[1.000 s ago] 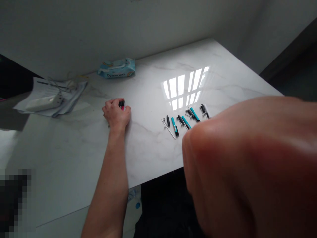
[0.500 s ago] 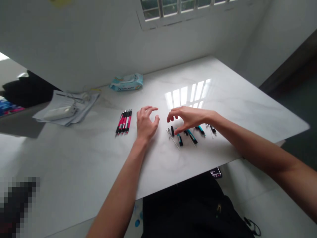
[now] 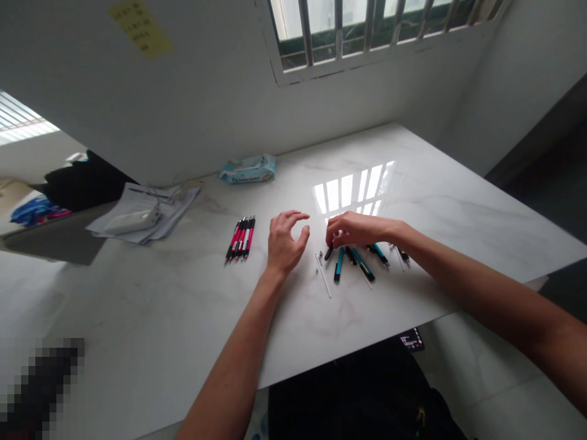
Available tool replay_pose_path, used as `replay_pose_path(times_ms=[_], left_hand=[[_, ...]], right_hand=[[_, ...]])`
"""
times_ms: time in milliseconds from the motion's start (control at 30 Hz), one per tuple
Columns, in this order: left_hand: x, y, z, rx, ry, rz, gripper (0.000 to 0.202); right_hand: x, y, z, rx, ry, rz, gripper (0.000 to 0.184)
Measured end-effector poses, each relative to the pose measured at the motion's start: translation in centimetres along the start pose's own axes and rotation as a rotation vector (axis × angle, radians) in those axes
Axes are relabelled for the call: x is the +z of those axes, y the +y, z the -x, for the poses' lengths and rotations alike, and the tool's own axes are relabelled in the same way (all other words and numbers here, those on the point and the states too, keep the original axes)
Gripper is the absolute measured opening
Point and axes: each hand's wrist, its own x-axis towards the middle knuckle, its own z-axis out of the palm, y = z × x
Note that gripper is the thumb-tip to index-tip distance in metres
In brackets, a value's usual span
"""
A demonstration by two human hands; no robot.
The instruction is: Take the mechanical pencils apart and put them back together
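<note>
My left hand (image 3: 285, 241) rests on the table with its fingers curved and apart, holding nothing. To its right, my right hand (image 3: 348, 229) bends down with its fingertips closed on a short black pen part (image 3: 329, 252). Below that hand lie turquoise pen barrels (image 3: 339, 264) with black ends, partly covered by it. A thin white ink refill (image 3: 323, 276) lies between the hands, with tiny metal-coloured pieces (image 3: 320, 255) near its upper end. Several assembled red and black pens (image 3: 240, 239) lie side by side left of my left hand.
A light blue pack of wipes (image 3: 248, 169) lies by the wall. Papers (image 3: 137, 214) with a white device and cable are at the left. The marble-patterned table (image 3: 183, 318) ends at its front edge near my body. A phone (image 3: 411, 339) shows below that edge.
My right hand has lowered and closed its fingers at the black pen part, which now tilts the other way. My left hand keeps its curved pose. The view has tipped upward.
</note>
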Motion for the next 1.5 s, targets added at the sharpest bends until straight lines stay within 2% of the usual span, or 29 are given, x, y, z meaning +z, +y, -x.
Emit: replay_pose_path(times_ms=[100, 200, 300, 400, 467, 567, 633, 700, 800, 933, 1100, 1200, 1400, 1500], left_hand=[[-0.1, 0.2, 0.1, 0.003, -0.146, 0.165, 0.027], [0.1, 0.2, 0.2, -0.011, -0.295, 0.319, 0.036], [0.4, 0.0, 0.3, -0.037, -0.308, 0.389, 0.035], [0.3, -0.4, 0.1, -0.069, -0.259, 0.403, 0.027], [0.0, -0.7, 0.0, -0.085, -0.204, 0.382, 0.023], [-0.3, -1.0, -0.1, -0.110, -0.130, 0.344, 0.019], [-0.3, -1.2, -0.1, -0.116, -0.097, 0.318, 0.016], [-0.2, -1.3, -0.1, -0.110, -0.075, 0.295, 0.014], [0.0, -1.4, -0.1, -0.106, -0.057, 0.279, 0.012], [0.1, -1.6, -0.1, -0.119, -0.051, 0.324, 0.013], [0.2, -1.7, -0.2, -0.135, -0.045, 0.376, 0.014], [0.4, -1.6, -0.2, -0.146, -0.070, 0.429, 0.017], [1.3, -1.5, -0.3, -0.221, -0.115, 0.744, 0.034], [1.5, -1.5, -0.2, -0.262, -0.079, 0.735, 0.036]], right_hand=[[-0.4, 0.2, 0.2, 0.016, 0.142, -0.059, 0.015], [0.3, 0.2, 0.0, 0.002, 0.299, -0.075, 0.014], [1.4, 0.2, -0.5, -0.017, 0.408, -0.081, 0.012], [1.8, 0.2, -0.5, 0.023, 0.503, -0.116, 0.021], [1.9, 0.1, -0.5, 0.040, 0.475, -0.116, 0.024], [2.1, -0.5, -0.4, 0.038, 0.333, -0.038, 0.017], [2.6, -0.9, -0.6, 0.033, 0.260, 0.020, 0.019], [3.4, -1.1, -0.9, 0.027, 0.223, 0.055, 0.022], [4.2, -1.0, -1.4, 0.019, 0.206, 0.081, 0.012], [4.3, -0.6, -1.5, 0.006, 0.265, 0.084, 0.013], [3.3, -1.1, -1.1, -0.017, 0.494, -0.097, 0.008], [3.2, -1.4, -1.2, -0.075, 0.601, -0.241, 0.012], [4.4, -1.0, -1.7, -0.064, 0.561, -0.501, 0.021], [4.4, -0.9, -1.9, -0.022, 0.570, -0.561, 0.027]])
